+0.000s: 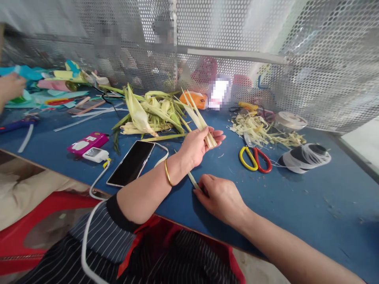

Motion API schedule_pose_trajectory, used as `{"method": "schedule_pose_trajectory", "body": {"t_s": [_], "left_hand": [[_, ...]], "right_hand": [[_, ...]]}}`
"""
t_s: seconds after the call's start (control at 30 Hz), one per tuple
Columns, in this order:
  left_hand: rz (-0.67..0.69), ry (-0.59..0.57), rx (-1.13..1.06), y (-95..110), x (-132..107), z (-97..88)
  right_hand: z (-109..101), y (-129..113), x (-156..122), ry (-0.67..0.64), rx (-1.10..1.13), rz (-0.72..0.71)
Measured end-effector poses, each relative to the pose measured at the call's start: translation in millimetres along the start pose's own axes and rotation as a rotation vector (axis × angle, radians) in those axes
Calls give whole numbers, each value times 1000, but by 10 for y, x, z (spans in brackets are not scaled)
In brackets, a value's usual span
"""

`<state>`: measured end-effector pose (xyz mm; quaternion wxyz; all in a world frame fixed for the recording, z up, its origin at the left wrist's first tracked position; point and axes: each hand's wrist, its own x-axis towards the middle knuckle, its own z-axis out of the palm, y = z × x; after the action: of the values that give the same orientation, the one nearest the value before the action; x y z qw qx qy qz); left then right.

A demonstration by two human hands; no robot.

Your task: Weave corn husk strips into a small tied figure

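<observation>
My left hand (197,145), with a gold bangle at the wrist, holds a small bundle of pale corn husk strips (196,116) under the thumb, their pointed ends fanning up and away. Closer to the table's front edge, my right hand (220,195) pinches one narrow husk strip (193,180) between thumb and curled fingers; its far end passes behind my left wrist. Beyond my left hand lies a heap of green corn husks (161,110), one whole husk cone (137,112) on top. Scissors (254,159) with one yellow and one red handle rest to the right.
A spool of white thread (306,157) and shredded husk scraps (251,126) lie right of me. A phone (131,163), a magenta box (88,143) and a white cable (94,185) are at left. Perforated metal panels (231,31) stand behind the blue table (296,209). Another person's hand (12,87) shows far left.
</observation>
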<state>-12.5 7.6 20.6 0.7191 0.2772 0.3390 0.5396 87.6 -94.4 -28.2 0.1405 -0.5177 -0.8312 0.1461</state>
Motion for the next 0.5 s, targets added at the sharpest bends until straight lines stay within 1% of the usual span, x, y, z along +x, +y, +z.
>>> {"method": "schedule_pose_trajectory", "body": {"t_s": [0.03,0.1,0.17,0.23,0.3,0.37,0.4,0.43,0.5], "left_hand": [[-13,-5,8,-14,-5,4],[-23,-17,22,-25,-10,2],[-17,-35,35,-23,-15,-7],[-7,-55,56,-31,-30,-11],[-19,-72,90,-64,-58,-2],[-57,-75,137,-123,-95,20],[-81,-69,164,-158,-115,33],[-102,-61,190,-194,-134,46],[-134,-53,230,-261,-165,69]], "right_hand": [[-4,20,3,-13,29,16],[-46,115,17,-22,159,91],[-128,279,49,26,357,198],[-234,468,94,166,556,313],[-343,613,136,361,707,391],[-428,670,159,501,850,393],[-456,665,161,529,902,376],[-472,645,159,524,934,356],[-473,588,146,471,929,325]]}}
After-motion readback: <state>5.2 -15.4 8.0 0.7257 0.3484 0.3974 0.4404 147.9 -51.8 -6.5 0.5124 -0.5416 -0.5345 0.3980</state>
